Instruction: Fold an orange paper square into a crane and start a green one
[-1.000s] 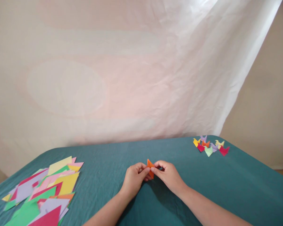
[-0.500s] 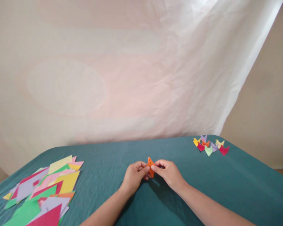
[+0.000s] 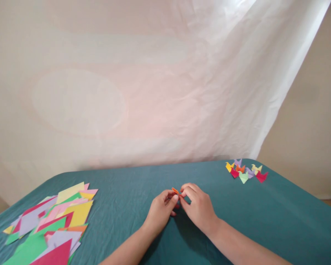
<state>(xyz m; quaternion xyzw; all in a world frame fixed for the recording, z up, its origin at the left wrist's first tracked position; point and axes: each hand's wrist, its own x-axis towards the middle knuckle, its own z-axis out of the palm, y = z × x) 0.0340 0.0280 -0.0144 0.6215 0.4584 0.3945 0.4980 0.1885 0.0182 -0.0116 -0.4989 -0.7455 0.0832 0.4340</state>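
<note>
Off to the near left, loose coloured sheets (image 3: 50, 223) lie heaped on the green cloth (image 3: 121, 206). Middle and near, the left hand (image 3: 159, 211) pinches a small orange paper (image 3: 175, 190), the right hand (image 3: 200, 208) pinching its right side. Its diamond face has just tipped to a thin sliver, so seemingly it's being folded or turned. Far right sit folded paper birds (image 3: 249, 173).

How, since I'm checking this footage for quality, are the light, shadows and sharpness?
Head view: light is brightest on the upper right of the hanging sheet; a soft shadow darkens the table below the right hand; the paper birds lack fine detail; folds in the orange paper are hard to read.
</note>
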